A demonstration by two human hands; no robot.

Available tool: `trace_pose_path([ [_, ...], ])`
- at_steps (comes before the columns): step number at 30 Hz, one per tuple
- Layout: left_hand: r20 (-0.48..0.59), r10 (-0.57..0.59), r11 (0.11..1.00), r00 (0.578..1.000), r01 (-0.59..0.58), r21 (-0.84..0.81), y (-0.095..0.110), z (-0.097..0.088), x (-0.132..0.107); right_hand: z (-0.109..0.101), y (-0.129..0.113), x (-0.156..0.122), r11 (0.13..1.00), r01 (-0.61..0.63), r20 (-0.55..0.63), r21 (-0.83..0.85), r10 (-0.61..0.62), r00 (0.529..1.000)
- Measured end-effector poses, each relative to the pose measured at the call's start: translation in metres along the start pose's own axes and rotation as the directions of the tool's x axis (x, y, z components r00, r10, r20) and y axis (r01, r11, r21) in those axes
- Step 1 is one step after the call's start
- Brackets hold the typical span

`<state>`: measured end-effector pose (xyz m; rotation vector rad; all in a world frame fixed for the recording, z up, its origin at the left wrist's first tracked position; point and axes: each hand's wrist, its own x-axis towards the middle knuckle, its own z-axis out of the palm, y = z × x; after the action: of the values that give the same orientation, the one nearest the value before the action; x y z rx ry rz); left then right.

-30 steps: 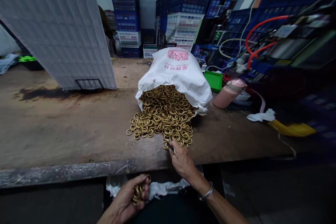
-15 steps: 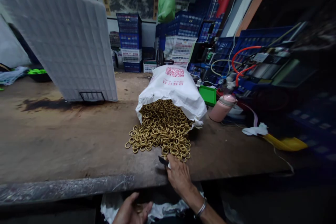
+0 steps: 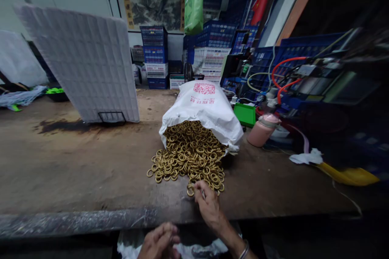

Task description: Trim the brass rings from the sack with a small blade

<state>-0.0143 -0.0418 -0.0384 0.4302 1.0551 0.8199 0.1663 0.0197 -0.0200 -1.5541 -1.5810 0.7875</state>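
Rings (image 3: 194, 164) of a brass colour spill from a white printed sack (image 3: 202, 103) onto the desk (image 3: 91, 178), heaped at the sack's mouth. The sack is already open; judging by the heap, much is left to handle, and how much is done cannot be told. The right hand (image 3: 209, 208) pinches a slim object (image 3: 203, 193) at the heap's near edge. The left hand (image 3: 160, 240) curls before the desk's edge; whether it holds anything cannot be told.

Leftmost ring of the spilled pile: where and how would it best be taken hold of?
The ring is likely best pinched by its outer rim, from above and the left. It seems to lie flat, hole upward, with tabletop along its left side, while other rings crowd its right.
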Motion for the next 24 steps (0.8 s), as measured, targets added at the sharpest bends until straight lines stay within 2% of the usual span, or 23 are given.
trace_pose_path([
  [2,-0.015,0.207,0.968,0.978,-0.203,0.145,0.014,0.015,-0.001,0.001,-0.005,-0.001,0.982,-0.050,0.094,0.180,0.034,0.995],
  [4,-0.045,0.314,0.921,0.948,-0.293,0.257,0.030,0.031,0.001,0.003,-0.009,-0.003,0.950,-0.112,0.174,0.292,0.063,0.983],
  [7,-0.050,0.387,0.887,0.921,-0.357,0.292,0.047,0.050,0.008,0.005,-0.008,-0.006,0.914,-0.171,0.240,0.367,0.084,0.967],
  [10,-0.054,0.366,0.892,0.929,-0.334,0.304,0.051,0.060,0.013,0.005,-0.006,-0.009,0.898,-0.190,0.282,0.397,0.078,0.956],
  [14,-0.027,0.378,0.881,0.926,-0.351,0.317,0.045,0.059,0.017,0.004,-0.005,-0.008,0.903,-0.216,0.303,0.372,0.101,0.947],
  [16,0.003,0.429,0.844,0.903,-0.402,0.356,0.041,0.056,0.018,0.003,-0.007,-0.008,0.913,-0.218,0.302,0.345,0.112,0.947],
  [18,0.055,0.525,0.744,0.849,-0.490,0.455,0.039,0.053,0.018,0.003,-0.010,-0.007,0.928,-0.201,0.302,0.314,0.103,0.948],
  [21,0.170,0.629,0.547,0.759,-0.587,0.597,0.038,0.051,0.017,0.002,-0.013,-0.006,0.951,-0.169,0.293,0.259,0.090,0.952],
  [22,0.191,0.630,0.522,0.753,-0.592,0.614,0.038,0.051,0.017,0.003,-0.014,-0.006,0.955,-0.168,0.287,0.245,0.094,0.953],
  [23,0.191,0.612,0.536,0.767,-0.581,0.612,0.038,0.051,0.017,0.003,-0.014,-0.005,0.957,-0.171,0.284,0.236,0.100,0.953],
  [24,0.178,0.574,0.585,0.800,-0.552,0.594,0.039,0.051,0.016,0.004,-0.013,-0.005,0.956,-0.177,0.282,0.233,0.108,0.953],
])
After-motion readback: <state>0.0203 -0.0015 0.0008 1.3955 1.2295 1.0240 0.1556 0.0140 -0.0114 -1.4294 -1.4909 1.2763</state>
